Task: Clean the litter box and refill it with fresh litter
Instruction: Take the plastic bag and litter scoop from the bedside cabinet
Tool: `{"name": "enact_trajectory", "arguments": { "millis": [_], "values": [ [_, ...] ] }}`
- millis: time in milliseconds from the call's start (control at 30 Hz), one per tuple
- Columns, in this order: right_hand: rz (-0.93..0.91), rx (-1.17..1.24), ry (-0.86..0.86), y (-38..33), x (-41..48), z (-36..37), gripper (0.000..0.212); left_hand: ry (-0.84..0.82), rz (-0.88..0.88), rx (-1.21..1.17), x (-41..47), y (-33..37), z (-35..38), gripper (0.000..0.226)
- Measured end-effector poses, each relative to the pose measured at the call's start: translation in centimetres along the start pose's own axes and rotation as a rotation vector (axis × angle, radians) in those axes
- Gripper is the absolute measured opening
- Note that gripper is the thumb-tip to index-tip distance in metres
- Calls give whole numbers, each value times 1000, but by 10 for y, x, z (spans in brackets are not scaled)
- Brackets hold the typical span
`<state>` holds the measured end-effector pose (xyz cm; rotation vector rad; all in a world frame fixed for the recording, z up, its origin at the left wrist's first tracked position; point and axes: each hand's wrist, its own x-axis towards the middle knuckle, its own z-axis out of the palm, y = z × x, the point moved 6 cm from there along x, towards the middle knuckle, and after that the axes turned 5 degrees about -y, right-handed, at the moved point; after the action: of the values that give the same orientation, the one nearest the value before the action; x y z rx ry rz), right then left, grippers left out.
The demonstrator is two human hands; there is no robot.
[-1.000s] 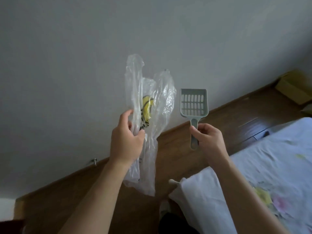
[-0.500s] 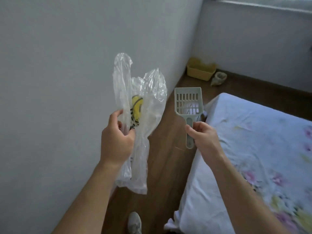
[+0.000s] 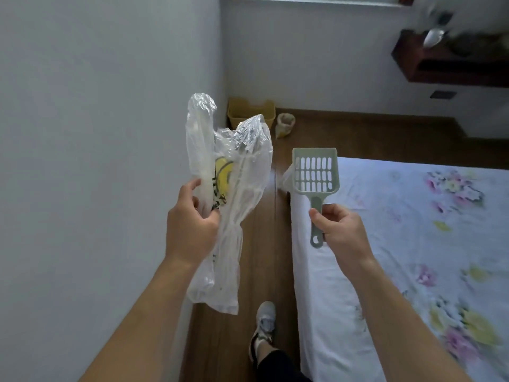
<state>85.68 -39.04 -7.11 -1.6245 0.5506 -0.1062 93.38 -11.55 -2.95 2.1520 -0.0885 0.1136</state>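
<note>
My left hand (image 3: 190, 224) grips a clear plastic bag (image 3: 237, 188) with a yellow print, held upright in front of the white wall. My right hand (image 3: 340, 230) holds the handle of a pale green slotted litter scoop (image 3: 315, 172), its head pointing up. Far ahead in the room's corner stands a yellow litter box (image 3: 250, 113) on the wooden floor. Beside it on the right sits a small open sack (image 3: 285, 124); I cannot tell what is in it.
A bed with a floral sheet (image 3: 413, 244) fills the right side. Between the bed and the left wall (image 3: 96, 133) runs a narrow strip of wooden floor (image 3: 259, 244). My shoe (image 3: 264, 323) is on it. A dark shelf (image 3: 451, 62) hangs at the upper right.
The view has swung right and levelled, bringing the aisle, the corner with the yellow box and more of the bed into sight. Both hands keep their hold on bag and scoop.
</note>
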Motion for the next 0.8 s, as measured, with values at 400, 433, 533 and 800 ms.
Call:
{"name": "enact_trajectory", "arguments": {
  "millis": [400,433,533,800],
  "values": [
    [24,-19,-1,-96,278,22,7,15,-17,5,284,32,72,56],
    [26,-21,-4,-103,301,26,8,18,-15,5,309,33,78,56],
    [10,-35,1,-121,376,39,10,24,-4,-6,388,30,103,56],
    [21,-46,53,-168,560,49,11,-49,12,2,594,40,176,56]
  ]
}}
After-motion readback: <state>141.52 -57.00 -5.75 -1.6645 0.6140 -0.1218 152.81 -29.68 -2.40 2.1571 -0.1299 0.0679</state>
